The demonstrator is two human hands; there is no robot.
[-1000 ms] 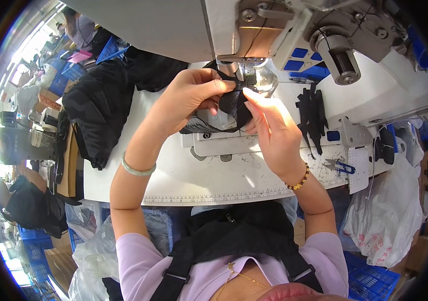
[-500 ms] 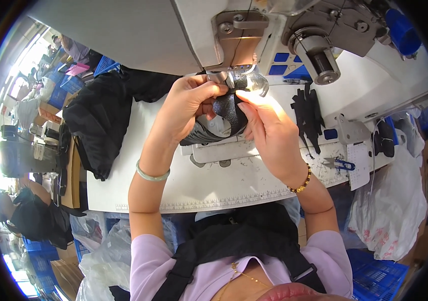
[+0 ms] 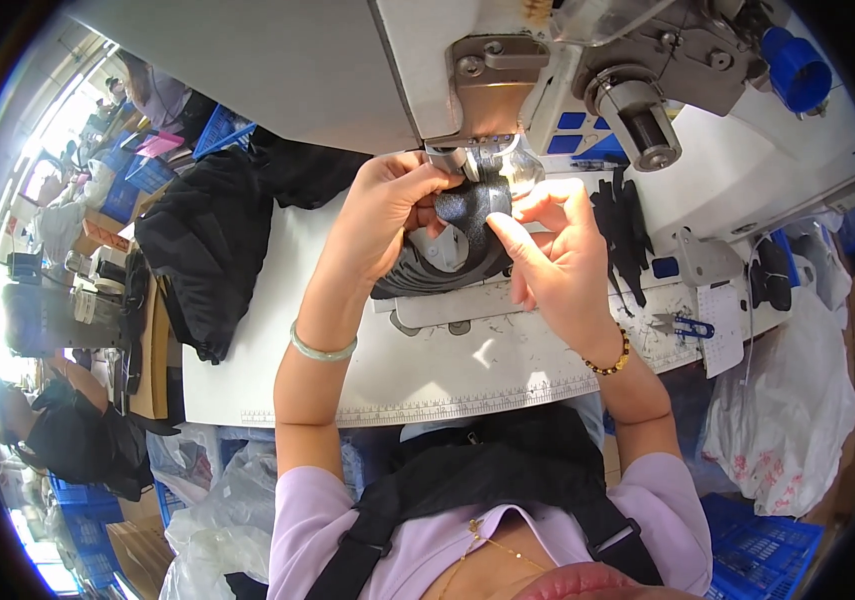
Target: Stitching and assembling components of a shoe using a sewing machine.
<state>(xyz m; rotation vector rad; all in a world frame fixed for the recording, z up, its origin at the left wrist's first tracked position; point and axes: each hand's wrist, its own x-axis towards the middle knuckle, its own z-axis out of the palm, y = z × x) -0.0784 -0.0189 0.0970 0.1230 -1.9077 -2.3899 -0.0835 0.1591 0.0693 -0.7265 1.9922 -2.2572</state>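
Under the needle area of a sewing machine [image 3: 502, 90] lies a black fabric piece [image 3: 469, 222], curved into a loop with a speckled, slightly shiny band. My left hand [image 3: 387, 210] pinches the band's left edge close to the presser foot [image 3: 487, 155]; its fingertips are partly hidden behind the cloth. On the other side, my right hand [image 3: 562, 250] has its thumb pressed on the band's right edge, with the other fingers bent beside it. The rest of the loop hangs around the narrow machine arm, below both hands.
Dark cloth [image 3: 207, 240] is heaped on the table's left. Black strips [image 3: 624, 230] lie right of my right hand, with blue-handled thread snips [image 3: 684, 326] nearer me. A printed ruler [image 3: 417, 410] runs along the table's front edge. A white plastic bag [image 3: 782, 400] hangs at right.
My right hand has drawn back from the presser foot, a little toward me and to the right. The band now shows more of its surface. My left hand keeps its pinch.
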